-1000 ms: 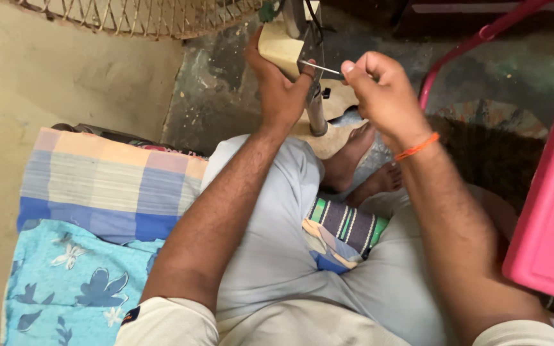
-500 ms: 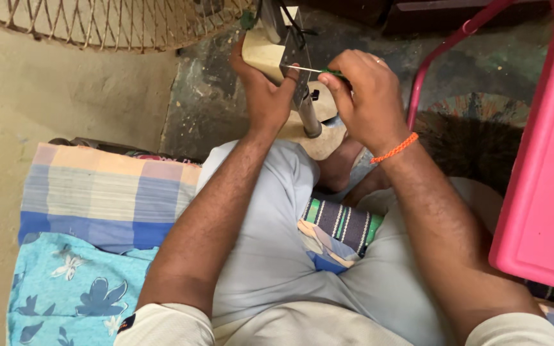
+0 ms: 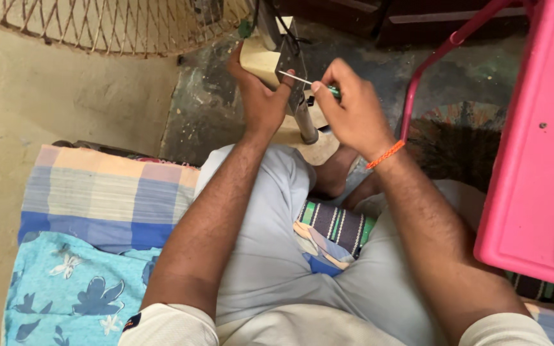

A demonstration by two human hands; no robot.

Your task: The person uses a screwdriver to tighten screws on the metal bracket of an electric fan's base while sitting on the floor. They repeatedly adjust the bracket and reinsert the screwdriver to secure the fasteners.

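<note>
At upper centre of the frame, the cream-coloured fan motor housing [image 3: 261, 63] sits over a round base, with a dark metal bracket [image 3: 290, 77] and a grey stem [image 3: 305, 122] on its right side. My left hand [image 3: 261, 99] wraps closed around the housing from the left, thumb against the bracket. My right hand [image 3: 351, 115] is closed on a green-handled screwdriver [image 3: 309, 82], its thin shaft lying level, its tip at the bracket. An orange band [image 3: 385, 154] circles my right wrist. Outward: a wire fan guard [image 3: 117, 25] upper left, a checked cloth [image 3: 97, 192] lower left, a pink stool [image 3: 533, 147] at right.
</note>
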